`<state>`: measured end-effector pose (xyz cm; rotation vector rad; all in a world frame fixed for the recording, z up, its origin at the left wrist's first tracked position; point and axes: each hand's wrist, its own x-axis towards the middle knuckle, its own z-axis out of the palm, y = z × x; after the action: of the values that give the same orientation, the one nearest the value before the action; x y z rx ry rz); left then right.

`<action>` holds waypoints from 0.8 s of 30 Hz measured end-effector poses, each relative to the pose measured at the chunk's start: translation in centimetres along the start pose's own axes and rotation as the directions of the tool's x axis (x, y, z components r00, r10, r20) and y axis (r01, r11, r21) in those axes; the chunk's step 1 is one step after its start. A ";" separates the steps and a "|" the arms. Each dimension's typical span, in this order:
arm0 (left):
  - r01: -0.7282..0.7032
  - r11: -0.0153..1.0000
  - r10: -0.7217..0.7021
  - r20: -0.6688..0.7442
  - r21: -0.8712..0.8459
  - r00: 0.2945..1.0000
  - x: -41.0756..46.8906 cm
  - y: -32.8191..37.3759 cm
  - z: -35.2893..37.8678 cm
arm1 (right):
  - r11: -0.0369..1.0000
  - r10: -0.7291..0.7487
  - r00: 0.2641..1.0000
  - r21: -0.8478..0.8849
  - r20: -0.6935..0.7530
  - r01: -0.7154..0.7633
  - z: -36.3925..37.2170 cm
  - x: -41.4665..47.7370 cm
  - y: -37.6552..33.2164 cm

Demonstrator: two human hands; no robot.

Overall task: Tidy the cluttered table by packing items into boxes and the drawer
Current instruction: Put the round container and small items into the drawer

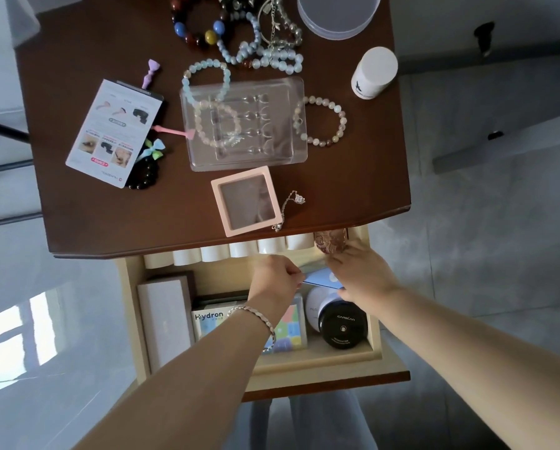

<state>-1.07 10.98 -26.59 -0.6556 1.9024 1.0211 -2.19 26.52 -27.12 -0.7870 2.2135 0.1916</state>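
Drawer [320,360] stands pulled out below the front edge of the table [109,216], and on my feed both hands are inside it. The left hand [277,277] has its fingers curled and pinches the near corner of a blue packet [320,277]; a silver bangle [255,316] sits on that wrist. The right hand [359,274] lies over the packet's other end, with its fingers stretched toward a rosy patterned case [329,243] in the drawer's back right corner. Whether it grips the packet or only rests on it I cannot tell.

Just under the hands a black-lidded jar [343,326] lies against a white jar [314,303]. Left of them are a Hydron box [207,319] and a box with coloured squares [290,332], both partly hidden by the left forearm. A long white box [165,319] runs along the drawer's left wall. A row of white tubes [213,253] lines the back, half under the table edge.

On the table, nearest the drawer, a pink square box [247,201] with a clear window touches a thin silver chain [291,206]. Beyond it is a clear plastic tray [272,151]; a pale bracelet [217,125] shows through it, inside or beneath I cannot say. A second bead bracelet [320,121] lies just beside the tray on the right. To the left, a printed card [114,131] covers part of a black bead bracelet [144,175]. Farther back are a heap of bracelets [239,27], a clear round lid [337,14] and a white bottle [374,73].
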 end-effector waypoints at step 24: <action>0.064 0.997 -0.063 -0.022 0.051 0.998 -4.1 0.1 -7.1 | 0.758 0.571 0.716 0.592 -0.400 -0.274 -17.2 3.1 8.1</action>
<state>-2.17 5.21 -20.86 -0.6946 1.9070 0.9254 -19.23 25.21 -18.21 0.0183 2.8112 -0.4415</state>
